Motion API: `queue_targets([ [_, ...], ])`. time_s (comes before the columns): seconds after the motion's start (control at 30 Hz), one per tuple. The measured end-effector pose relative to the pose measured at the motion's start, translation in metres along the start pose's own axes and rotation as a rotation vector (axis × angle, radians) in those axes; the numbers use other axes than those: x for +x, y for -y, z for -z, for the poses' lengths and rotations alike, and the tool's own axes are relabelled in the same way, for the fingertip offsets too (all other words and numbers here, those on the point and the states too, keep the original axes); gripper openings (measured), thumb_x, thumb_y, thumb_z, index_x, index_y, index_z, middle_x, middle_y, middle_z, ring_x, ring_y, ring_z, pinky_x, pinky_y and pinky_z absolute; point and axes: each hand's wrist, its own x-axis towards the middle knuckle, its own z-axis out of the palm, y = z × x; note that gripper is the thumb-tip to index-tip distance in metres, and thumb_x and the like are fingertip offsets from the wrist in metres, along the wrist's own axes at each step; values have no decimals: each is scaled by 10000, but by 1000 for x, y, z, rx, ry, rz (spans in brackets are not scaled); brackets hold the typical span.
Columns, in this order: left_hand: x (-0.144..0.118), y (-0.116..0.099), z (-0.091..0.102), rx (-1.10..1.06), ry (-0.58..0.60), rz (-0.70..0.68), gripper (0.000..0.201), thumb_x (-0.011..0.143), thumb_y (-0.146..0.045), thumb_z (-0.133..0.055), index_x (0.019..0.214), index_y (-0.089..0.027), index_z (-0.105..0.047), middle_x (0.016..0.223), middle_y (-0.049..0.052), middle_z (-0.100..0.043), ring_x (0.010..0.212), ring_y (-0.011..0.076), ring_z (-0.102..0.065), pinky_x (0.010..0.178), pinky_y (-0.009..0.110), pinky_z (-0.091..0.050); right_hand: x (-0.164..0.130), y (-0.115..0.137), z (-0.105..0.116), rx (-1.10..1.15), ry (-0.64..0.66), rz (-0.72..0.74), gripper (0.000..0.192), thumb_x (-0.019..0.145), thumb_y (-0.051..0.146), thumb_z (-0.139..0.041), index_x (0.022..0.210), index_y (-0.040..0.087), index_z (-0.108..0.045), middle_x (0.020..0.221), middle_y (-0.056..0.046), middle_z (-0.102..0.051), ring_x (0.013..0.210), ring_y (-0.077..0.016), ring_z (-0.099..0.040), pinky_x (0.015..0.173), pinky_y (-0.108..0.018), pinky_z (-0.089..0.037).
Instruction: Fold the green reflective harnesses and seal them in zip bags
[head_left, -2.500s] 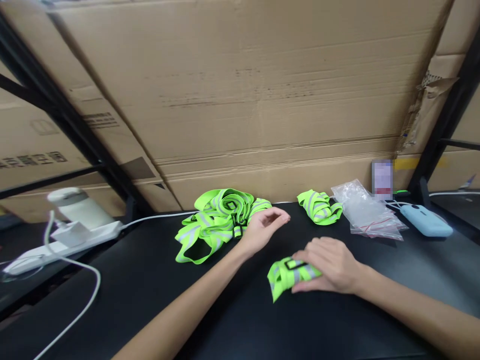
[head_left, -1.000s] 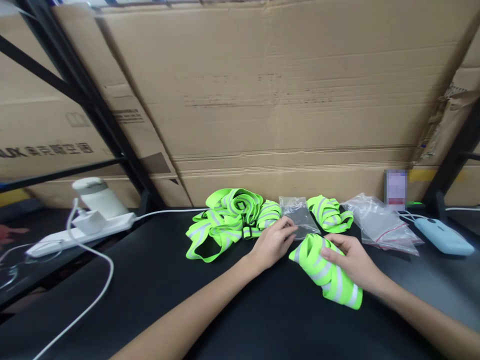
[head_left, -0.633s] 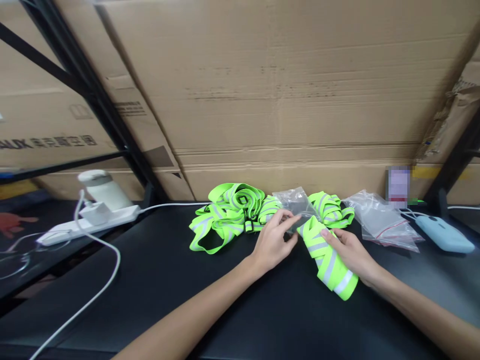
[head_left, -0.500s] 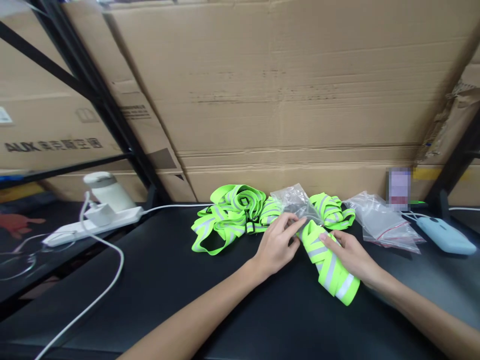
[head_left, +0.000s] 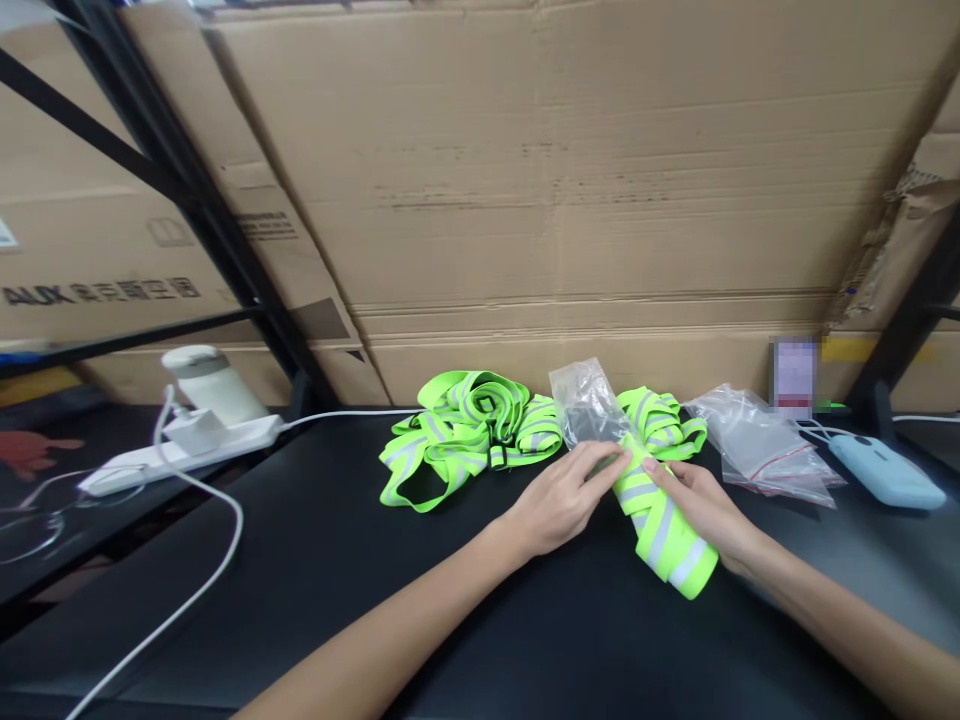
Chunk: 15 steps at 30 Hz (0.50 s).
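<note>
My right hand (head_left: pixel 705 505) is closed round a folded bundle of neon-yellow reflective strap (head_left: pixel 664 530), thumb on top and fingers along its right side. The bundle slants, its wide end toward me. At its far end my left hand (head_left: pixel 570 500) pinches the strap's tip between thumb and fingers. Just beyond those fingertips lies a clear plastic bag (head_left: pixel 589 400); whether they also touch its edge is hard to see. Left of the bag is a tangle of reflective straps (head_left: pixel 450 435) with black buckles. Another folded strap bundle (head_left: pixel 660 422) sits behind my right hand.
More clear zip bags (head_left: pixel 772 445) lie at the right, beside a light-blue device (head_left: pixel 889 470) with a cord. On the left are a white power strip (head_left: pixel 180 455), its cable (head_left: pixel 232 540) and a white bottle (head_left: pixel 214 385). Cardboard (head_left: pixel 540 200) stands behind the black table (head_left: pixel 480 620).
My left hand has moved off the plastic bag to the right, onto the far tip of the strap bundle. The bag now lies uncovered behind it. My right hand keeps its hold.
</note>
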Motion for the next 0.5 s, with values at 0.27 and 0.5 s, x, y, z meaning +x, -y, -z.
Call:
queue_targets([
  [0.27,5,-12,2,-127,-37,-70,566,953,20,-423,1503,-104,-375,1305,208,-592,1352,303,-513,1059,475,-559,8,-10,4,-204,-46,262,523,811,688,-691,879,173,-638,855,-51,-705,813,-234,-674,784,-365,-546],
  [0.5,5,-13,2,-273,-55,-54,647,887,42,-424,1494,-182,-402,1363,163,-596,1364,272,-519,1078,492,-546,6,-9,2,-129,-55,256,524,801,684,-704,962,193,-616,980,-86,-731,973,-289,-701,875,-403,-564],
])
